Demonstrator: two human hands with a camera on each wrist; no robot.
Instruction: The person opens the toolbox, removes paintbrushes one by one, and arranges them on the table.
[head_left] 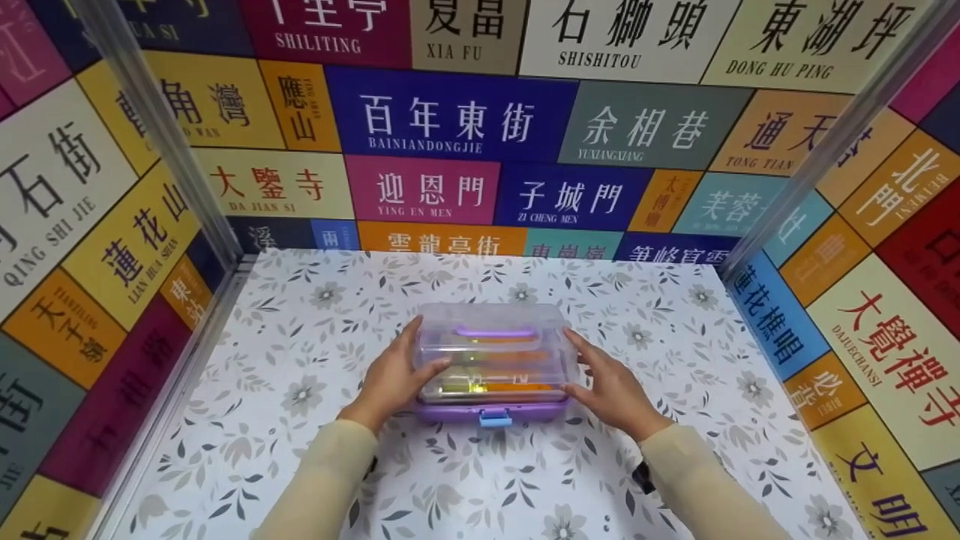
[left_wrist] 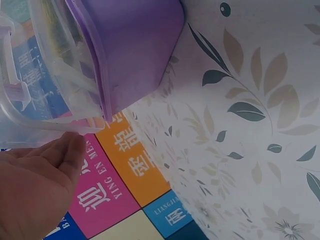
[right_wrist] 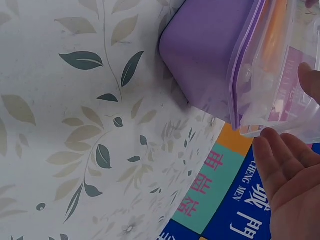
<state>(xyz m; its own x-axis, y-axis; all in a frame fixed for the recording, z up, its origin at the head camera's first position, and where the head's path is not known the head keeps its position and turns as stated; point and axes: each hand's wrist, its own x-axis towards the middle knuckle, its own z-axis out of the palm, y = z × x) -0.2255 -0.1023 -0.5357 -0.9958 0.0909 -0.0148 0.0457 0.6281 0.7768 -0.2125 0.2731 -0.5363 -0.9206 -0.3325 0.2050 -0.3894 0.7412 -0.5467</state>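
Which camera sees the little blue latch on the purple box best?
The head view: the blue latch shows there in full, on the front of the box. Neither wrist view shows the latch, only the box's purple sides and part of its clear lid.

Purple below, colourless above on the rectangular plastic box [head_left: 491, 369], centre frame; light blue on its small plastic latch [head_left: 495, 420]; grey-and-beige flowers and leaves across the flat white surface [head_left: 300, 442]; multicoloured blocks on the lettered back wall [head_left: 457, 112], top.
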